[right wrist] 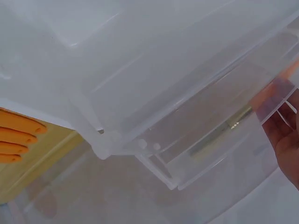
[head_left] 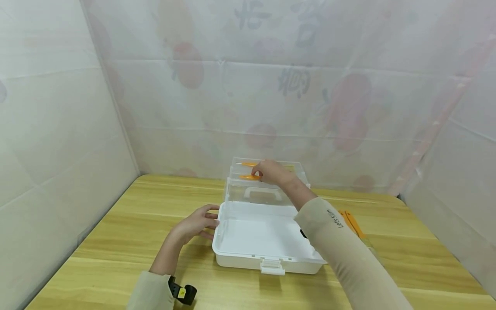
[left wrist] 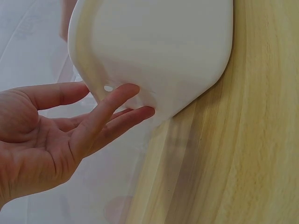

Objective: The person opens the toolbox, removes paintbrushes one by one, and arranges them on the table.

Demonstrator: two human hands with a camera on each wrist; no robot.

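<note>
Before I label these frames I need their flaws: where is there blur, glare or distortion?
Head view: sharp, evenly lit, soft shadows under the white box, walls bowed by the wide lens. Left wrist view: left hand and box warped by closeness, no glare. Right wrist view: hazy through the clear lid, right hand cut off at the edge.

1. a light wooden table (head_left: 116, 224) with pale grain lines fills the booth floor, its far edge meeting the translucent sheeted walls.
2. a white plastic case (head_left: 267, 241) sits directly on the tabletop near the middle, its latch facing the near edge and its clear lid (head_left: 267, 181) raised at the back.
3. orange-handled tools (head_left: 351, 221) lie flat on the wood just beside the case's right side, partly hidden by a sleeve.
</note>
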